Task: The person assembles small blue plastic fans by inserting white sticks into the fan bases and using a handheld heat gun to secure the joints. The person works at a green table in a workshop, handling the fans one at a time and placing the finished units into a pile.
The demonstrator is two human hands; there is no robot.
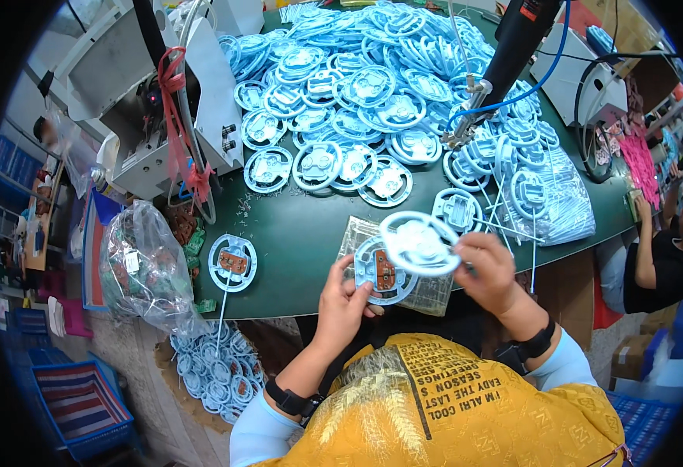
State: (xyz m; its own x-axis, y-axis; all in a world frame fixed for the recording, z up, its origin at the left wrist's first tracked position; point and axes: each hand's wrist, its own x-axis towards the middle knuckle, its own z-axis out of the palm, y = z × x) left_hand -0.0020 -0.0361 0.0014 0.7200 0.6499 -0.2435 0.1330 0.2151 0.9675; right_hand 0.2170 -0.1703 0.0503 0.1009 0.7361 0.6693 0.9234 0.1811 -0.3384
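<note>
1. Left hand point(343, 302): clamped on a light-blue wheel-shaped housing point(367, 265) with brown circuit board point(385, 274), at the near side of the green tabletop point(302, 249).
2. Right hand point(488, 271): pinches a light-blue wheel-shaped shell point(419, 243) just right.

Left hand point(343, 301) is gripping a round light-blue plastic housing point(363, 268) with a brown board point(386, 274) at the near edge of a green table point(302, 245), right hand point(488, 270) is holding a wheel-shaped light-blue plastic part point(421, 241), light-blue plastic rings point(373, 84) are lying heaped toward the far edge
</note>
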